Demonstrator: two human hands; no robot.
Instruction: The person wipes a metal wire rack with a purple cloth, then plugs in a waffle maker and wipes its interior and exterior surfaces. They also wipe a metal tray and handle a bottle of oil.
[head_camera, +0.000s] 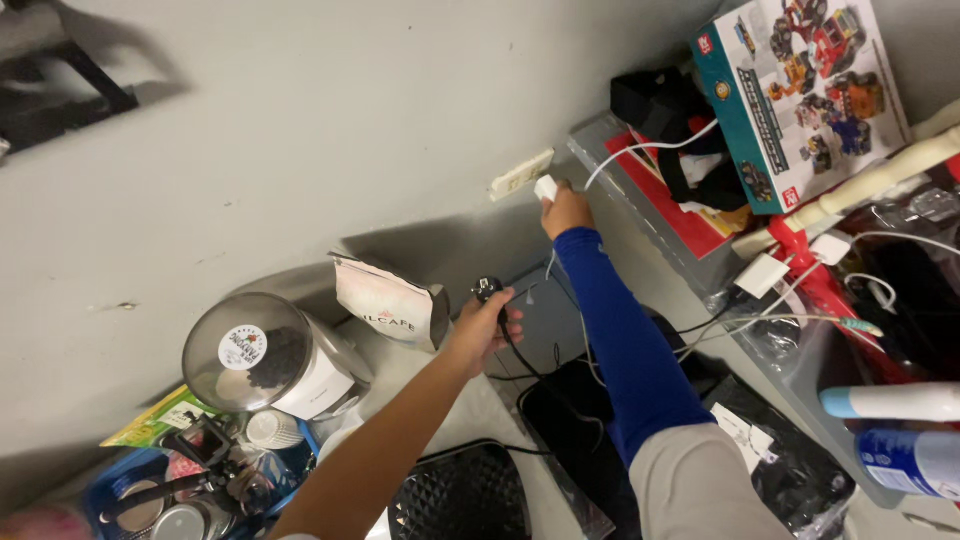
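Head view: right hand (566, 212) grips boxy white charger (546, 187) — left hand (484, 325), black plug (487, 290).

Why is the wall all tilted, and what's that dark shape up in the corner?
Head view: the camera leans, so the wall slants. The dark shape top left is blurry, so I cannot tell what it is. The right hand at the white plug and the left hand holding the black plug look sharp.

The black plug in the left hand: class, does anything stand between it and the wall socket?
Yes. The right hand presses a white adapter at the wall socket, covering its near end. The left hand holds the black plug lower down, apart from it.
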